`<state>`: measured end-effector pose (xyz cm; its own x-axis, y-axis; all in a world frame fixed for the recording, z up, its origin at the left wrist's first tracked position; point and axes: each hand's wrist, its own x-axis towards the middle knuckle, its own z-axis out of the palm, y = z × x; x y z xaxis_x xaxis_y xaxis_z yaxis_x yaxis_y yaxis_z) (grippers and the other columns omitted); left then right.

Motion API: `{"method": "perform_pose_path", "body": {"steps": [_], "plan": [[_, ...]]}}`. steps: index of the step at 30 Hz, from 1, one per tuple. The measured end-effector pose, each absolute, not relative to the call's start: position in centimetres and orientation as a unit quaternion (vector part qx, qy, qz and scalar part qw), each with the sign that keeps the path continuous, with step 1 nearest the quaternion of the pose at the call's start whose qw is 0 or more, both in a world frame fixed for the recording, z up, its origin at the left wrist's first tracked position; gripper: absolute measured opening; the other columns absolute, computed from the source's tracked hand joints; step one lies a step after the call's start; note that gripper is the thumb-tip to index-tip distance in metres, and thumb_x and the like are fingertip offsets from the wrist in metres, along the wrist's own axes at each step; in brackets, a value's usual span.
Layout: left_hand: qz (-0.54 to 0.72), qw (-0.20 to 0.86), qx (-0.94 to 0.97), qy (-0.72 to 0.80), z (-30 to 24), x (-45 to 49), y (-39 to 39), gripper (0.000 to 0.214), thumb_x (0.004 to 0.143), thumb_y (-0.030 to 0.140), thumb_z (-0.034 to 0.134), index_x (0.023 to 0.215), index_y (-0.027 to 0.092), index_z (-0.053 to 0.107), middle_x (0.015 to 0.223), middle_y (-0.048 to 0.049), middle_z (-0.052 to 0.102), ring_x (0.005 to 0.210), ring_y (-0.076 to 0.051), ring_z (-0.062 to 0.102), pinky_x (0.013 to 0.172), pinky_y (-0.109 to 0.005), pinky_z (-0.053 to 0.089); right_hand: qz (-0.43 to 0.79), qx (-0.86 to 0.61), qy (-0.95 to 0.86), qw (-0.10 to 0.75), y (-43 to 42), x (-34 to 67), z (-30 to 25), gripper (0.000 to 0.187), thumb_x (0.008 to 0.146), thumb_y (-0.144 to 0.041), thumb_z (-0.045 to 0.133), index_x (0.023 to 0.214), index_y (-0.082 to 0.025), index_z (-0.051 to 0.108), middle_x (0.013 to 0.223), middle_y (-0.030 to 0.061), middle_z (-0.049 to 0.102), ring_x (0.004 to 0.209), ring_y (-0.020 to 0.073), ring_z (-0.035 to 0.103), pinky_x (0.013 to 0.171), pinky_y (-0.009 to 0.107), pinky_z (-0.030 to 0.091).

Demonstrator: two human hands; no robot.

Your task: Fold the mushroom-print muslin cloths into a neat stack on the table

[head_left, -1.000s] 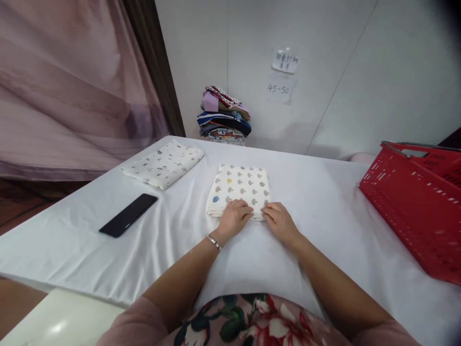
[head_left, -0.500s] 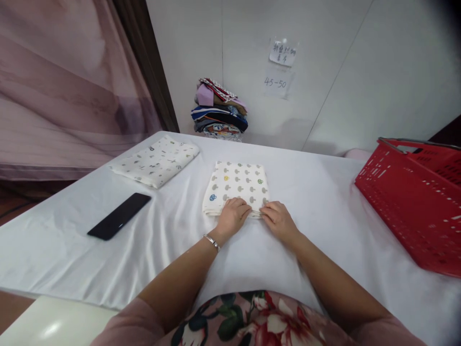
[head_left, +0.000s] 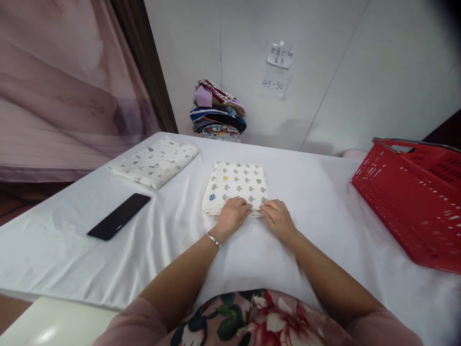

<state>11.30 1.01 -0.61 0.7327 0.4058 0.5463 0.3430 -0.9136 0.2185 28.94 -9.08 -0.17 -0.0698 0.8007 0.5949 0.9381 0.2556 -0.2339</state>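
Observation:
A folded white cloth (head_left: 237, 181) printed with grey shapes and a few coloured ones lies flat on the table in front of me. My left hand (head_left: 233, 215) rests on its near edge, fingers closed over the layered hem. At the near right corner, my right hand (head_left: 278, 217) pinches the same edge between thumb and fingers. A small gap separates the two hands. Another folded white cloth (head_left: 156, 162) with small scattered prints lies at the far left.
A black phone (head_left: 120, 216) lies on the white-covered table (head_left: 158, 259), left of my arms. On the right stands a red plastic basket (head_left: 414, 206). Behind the table's far edge rises a stack of folded fabrics (head_left: 218, 110), near a wall with paper notes (head_left: 275, 84).
My head view has shifted slightly. Both hands stay at the near edge of the folded cloth, with hardly any movement.

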Motion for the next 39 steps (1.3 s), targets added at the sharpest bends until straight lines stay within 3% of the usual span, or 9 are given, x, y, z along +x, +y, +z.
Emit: {"method": "perform_pose_path", "body": {"steps": [8, 15, 22, 34, 39], "plan": [[0.290, 0.027, 0.933, 0.212, -0.18, 11.53, 0.83, 0.027, 0.094, 0.026, 0.039, 0.083, 0.019, 0.062, 0.080, -0.0038, 0.058, 0.080, -0.017, 0.049, 0.073, -0.032, 0.037, -0.087, -0.594, -0.738, 0.307, -9.06, 28.96, -0.33, 0.022, 0.090, -0.018, 0.045, 0.095, -0.019, 0.066, 0.088, 0.0067, 0.061, 0.082, 0.0197, 0.050, 0.073, 0.034, 0.040], [0.278, 0.035, 0.938, 0.205, 0.16, 11.31, 0.69, 0.027, 0.094, 0.026, 0.038, 0.084, 0.019, 0.062, 0.082, -0.0040, 0.058, 0.081, -0.017, 0.049, 0.073, -0.032, 0.038, -0.085, -0.592, -0.737, 0.315, -9.10, 29.00, -0.37, 0.022, 0.090, -0.018, 0.045, 0.094, -0.019, 0.066, 0.088, 0.0069, 0.062, 0.081, 0.0196, 0.050, 0.073, 0.034, 0.040], [0.278, 0.080, 0.941, 0.178, -0.16, 10.80, 1.09, 0.019, 0.089, 0.033, 0.049, 0.095, 0.020, 0.062, 0.090, -0.0045, 0.059, 0.088, -0.019, 0.051, 0.076, -0.034, 0.040, -0.075, -0.596, -0.740, 0.303, -9.08, 29.02, -0.41, 0.022, 0.090, -0.018, 0.044, 0.093, -0.019, 0.066, 0.088, 0.0067, 0.062, 0.081, 0.0194, 0.050, 0.072, 0.034, 0.040], [0.301, 0.073, 0.929, 0.201, -0.33, 11.41, 0.84, 0.022, 0.092, 0.031, 0.044, 0.087, 0.020, 0.062, 0.083, -0.0035, 0.058, 0.083, -0.017, 0.050, 0.074, -0.032, 0.039, -0.069, -0.599, -0.746, 0.284, -9.19, 28.91, -0.19, 0.018, 0.087, -0.028, 0.052, 0.097, -0.019, 0.064, 0.092, 0.0076, 0.060, 0.082, 0.0207, 0.051, 0.074, 0.035, 0.040], [0.302, 0.064, 0.930, 0.198, -0.31, 11.40, 0.85, 0.021, 0.091, 0.031, 0.045, 0.086, 0.019, 0.062, 0.083, -0.0032, 0.058, 0.082, -0.017, 0.050, 0.074, -0.032, 0.039, -0.090, -0.611, -0.739, 0.270, -9.25, 28.88, -0.21, 0.018, 0.089, -0.024, 0.049, 0.099, -0.018, 0.063, 0.095, 0.0076, 0.060, 0.085, 0.0207, 0.049, 0.075, 0.035, 0.039]]}}
